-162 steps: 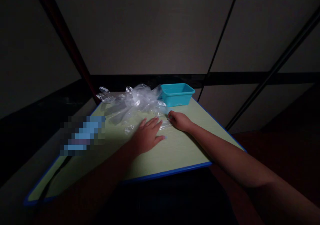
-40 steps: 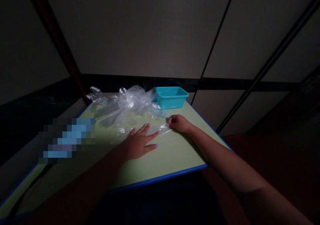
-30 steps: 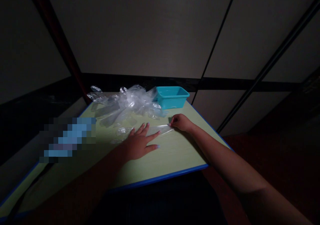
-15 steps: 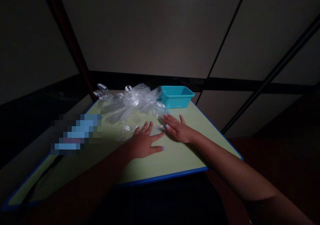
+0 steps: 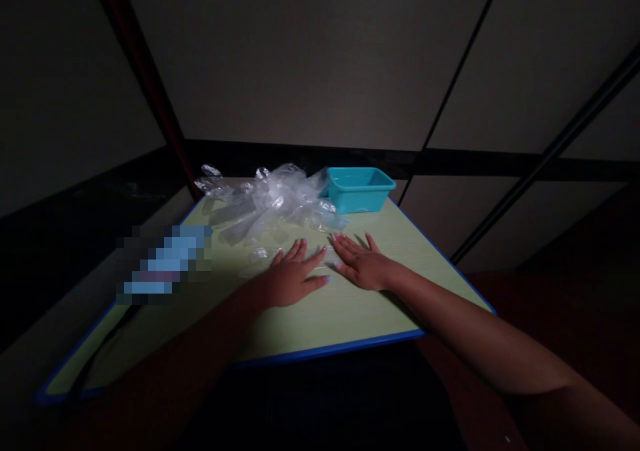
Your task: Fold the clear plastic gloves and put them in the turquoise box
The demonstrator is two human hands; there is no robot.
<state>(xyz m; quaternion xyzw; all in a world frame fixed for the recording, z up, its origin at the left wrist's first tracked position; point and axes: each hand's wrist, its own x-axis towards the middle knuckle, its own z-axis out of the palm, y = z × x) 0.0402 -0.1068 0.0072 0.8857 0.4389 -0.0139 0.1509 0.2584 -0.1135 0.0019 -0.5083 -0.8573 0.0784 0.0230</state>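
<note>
My left hand (image 5: 293, 279) lies with spread fingers on a thin clear plastic piece (image 5: 263, 255) on the pale green table (image 5: 340, 317). Just right of it, my right hand (image 5: 361, 264) rests palm down, its fingers extended and pointing left and forward, near the right end of the plastic. Neither hand grips anything. Beyond both hands lies a crumpled heap of clear plastic (image 5: 280, 201), several glove-like pieces spreading from it. At the heap's right side stands a turquoise basket (image 5: 361, 199).
A blurred-out blue object (image 5: 167, 261) lies near the table's left edge, with a dark strap (image 5: 103, 347) running toward the front. Blue edging (image 5: 330, 355) borders the table. Pale panels (image 5: 300, 57) rise behind it.
My right hand has lowered and flattened onto the table. My left hand's fingers have shifted slightly forward. The view has moved a little, so the table and basket appear farther right.
</note>
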